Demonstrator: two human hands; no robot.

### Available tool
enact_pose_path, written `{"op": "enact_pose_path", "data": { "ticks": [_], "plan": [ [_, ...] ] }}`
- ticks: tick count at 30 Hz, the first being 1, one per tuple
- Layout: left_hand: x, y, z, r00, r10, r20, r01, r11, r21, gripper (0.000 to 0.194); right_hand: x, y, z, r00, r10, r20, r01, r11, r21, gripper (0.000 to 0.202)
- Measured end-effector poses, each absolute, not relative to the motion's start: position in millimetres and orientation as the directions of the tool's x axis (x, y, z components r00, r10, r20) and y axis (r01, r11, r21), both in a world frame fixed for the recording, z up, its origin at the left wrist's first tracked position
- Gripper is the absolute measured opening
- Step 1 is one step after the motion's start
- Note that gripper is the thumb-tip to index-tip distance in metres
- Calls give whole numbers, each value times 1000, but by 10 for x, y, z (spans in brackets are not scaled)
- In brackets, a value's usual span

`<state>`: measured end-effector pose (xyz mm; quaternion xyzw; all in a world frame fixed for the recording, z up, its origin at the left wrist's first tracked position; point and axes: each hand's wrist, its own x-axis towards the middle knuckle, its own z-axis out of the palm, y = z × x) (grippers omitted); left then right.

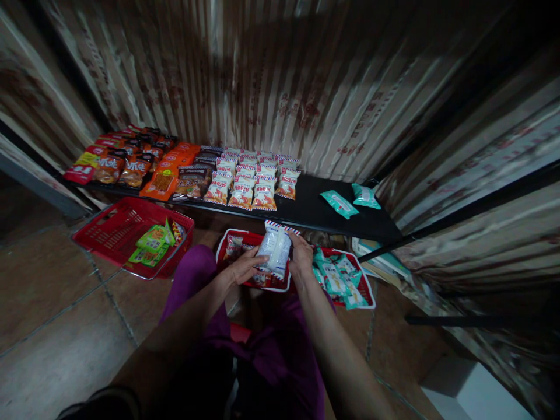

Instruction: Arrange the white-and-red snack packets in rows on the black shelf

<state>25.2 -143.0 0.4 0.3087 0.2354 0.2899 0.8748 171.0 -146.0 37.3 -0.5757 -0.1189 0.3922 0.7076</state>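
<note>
Between my two hands is a white snack bag [275,251] with striped ends, its printed back turned up. My left hand [244,265] grips its lower left edge, thumb on top. At its upper right edge, my right hand [301,252] holds the bag, with some fingers hidden. Below the bag stands a red basket with a white rim [286,287], holding more snack bags [234,245]. Rows of matching white and orange snack bags [242,189] lie on the black shelf [306,204] ahead.
Two teal packets [339,204] lie on the shelf's right part; brown and orange snack bags [164,175] fill its left. A basket of teal packets [335,277] stands at right, a red basket [109,233] with green packets [151,242] at left. Black posts [420,227] frame the shelf.
</note>
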Motion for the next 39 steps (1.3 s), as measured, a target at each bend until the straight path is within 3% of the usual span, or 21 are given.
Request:
{"op": "enact_pose_path", "data": {
  "ticks": [3,6,9,12,21,25,28,30,33,39],
  "plan": [
    [248,-1408,-16,713,665,-224,-369,626,687,58,1720,-1504,363,662,709,-244,-392,50,-919,26],
    [243,-1397,-15,691,690,-215,-374,596,711,61,1796,-1525,405,646,757,-94,-245,89,-965,31],
    [236,-1388,-4,683,699,-214,-344,566,750,65,1928,-1496,513,480,873,89,24,88,-996,36],
    [229,-1376,-2,683,704,-196,-326,533,780,67,2020,-1436,605,320,945,63,165,10,-986,26],
    [111,-1394,-77,743,637,-204,-328,613,718,57,1968,-1313,531,412,898,-157,-60,-145,-988,33],
    [109,-1378,-76,680,689,-251,-434,655,619,46,1958,-1342,534,498,848,-180,-195,-93,-976,35],
    [163,-1342,-34,595,759,-264,-545,623,561,33,1871,-1493,464,463,853,-239,-299,-104,-949,44],
    [211,-1328,-13,565,785,-253,-591,599,540,30,1775,-1629,377,443,858,-261,-300,-132,-945,51],
    [281,-1343,-11,555,794,-248,-621,594,511,27,1638,-1805,258,447,861,-244,-271,-130,-954,46],
    [401,-1371,-53,486,805,-341,-648,594,477,25,1559,-1936,156,443,867,-226,-335,-74,-939,44]
  ]
}}
